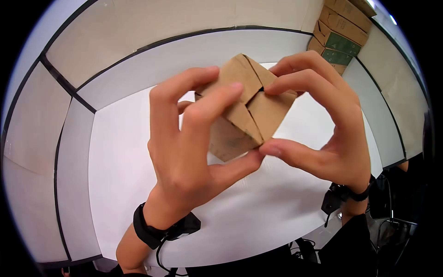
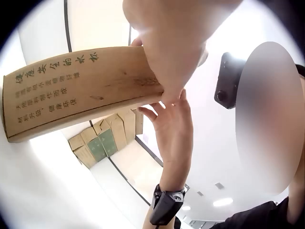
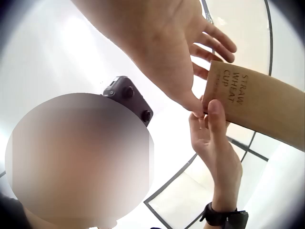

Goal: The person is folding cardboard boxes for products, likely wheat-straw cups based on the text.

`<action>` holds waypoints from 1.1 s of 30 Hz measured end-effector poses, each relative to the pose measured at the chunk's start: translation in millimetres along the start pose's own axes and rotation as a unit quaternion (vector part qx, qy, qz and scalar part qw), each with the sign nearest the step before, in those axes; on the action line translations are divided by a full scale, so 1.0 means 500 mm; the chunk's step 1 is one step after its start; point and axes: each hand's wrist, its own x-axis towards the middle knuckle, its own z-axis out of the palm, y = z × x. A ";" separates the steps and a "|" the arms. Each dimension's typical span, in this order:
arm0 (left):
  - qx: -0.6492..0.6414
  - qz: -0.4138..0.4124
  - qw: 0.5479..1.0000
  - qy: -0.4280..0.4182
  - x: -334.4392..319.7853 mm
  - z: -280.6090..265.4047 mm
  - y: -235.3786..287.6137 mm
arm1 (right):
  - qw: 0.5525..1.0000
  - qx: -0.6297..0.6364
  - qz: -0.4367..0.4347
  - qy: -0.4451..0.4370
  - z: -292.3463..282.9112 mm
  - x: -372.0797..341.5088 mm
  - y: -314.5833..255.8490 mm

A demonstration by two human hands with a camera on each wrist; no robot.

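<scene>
Above the white table, a brown cardboard box [image 1: 230, 136] is held between both hands, its end of interlocking folded flaps [image 1: 272, 108] facing the head camera. A small dark gap shows where the flaps meet. The left hand [image 1: 177, 152] grips the box from the left, with fingertips over the flaps and the thumb at the lower corner. On the right side, the right hand [image 1: 344, 129] pinches the end, fingertips at the flap edge and thumb at the lower corner. "STRAW WHEAT CUP" is printed on one side of the box [image 3: 257, 95]; Chinese text covers another [image 2: 52, 90].
A white table [image 1: 124, 161] lies below, enclosed by pale panels [image 1: 175, 60] with black edging. Several cardboard boxes [image 1: 344, 27] are stacked at the back right. Black wrist cameras [image 1: 184, 226] with cables sit on both wrists. A chair frame [image 1: 392, 221] stands at lower right.
</scene>
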 end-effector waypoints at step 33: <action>-0.270 -0.405 0.842 0.231 0.003 0.007 -0.036 | 0.889 0.315 0.297 -0.149 0.067 -0.099 0.112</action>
